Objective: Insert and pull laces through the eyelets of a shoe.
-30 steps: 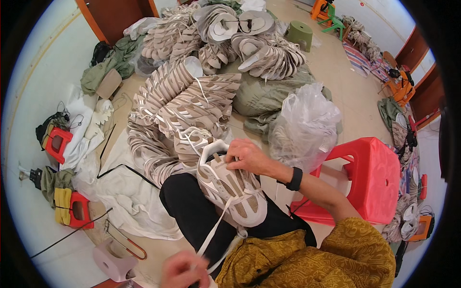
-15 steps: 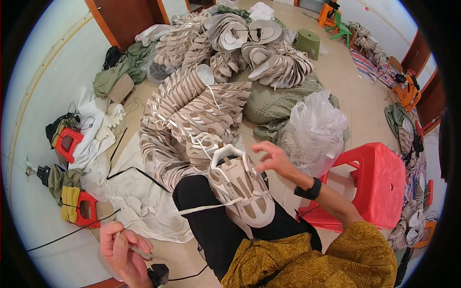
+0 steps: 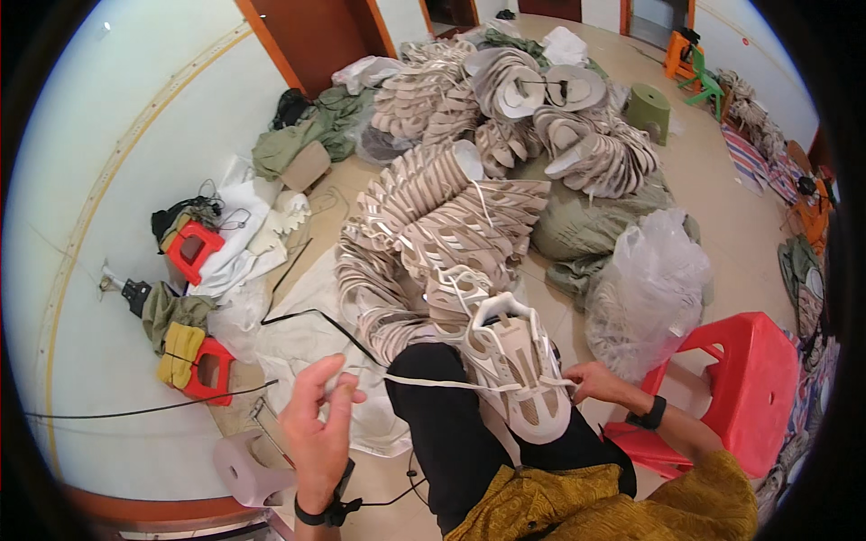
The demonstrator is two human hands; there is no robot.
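Note:
A beige and white shoe upper rests across my black-trousered thighs, its toe toward me and its collar facing away. A pale shoelace stretches left from its lower eyelets. My left hand has finger and thumb pinched at the far end of this lace, above the floor left of my knee. At the upper's right side, my right hand is closed, fingertips pinching a short lace end by the eyelets. Just beyond the upper lies a large pile of stacked shoe uppers in the same colours.
A red plastic stool stands close to my right arm, with a clear plastic bag beyond it. On the left are a pale purple stool, a small red stool and white sheeting on the floor.
My left hand has come up and inward to the lace's end. My right hand has dropped from above the collar to the upper's right side and closed. The view has swung left.

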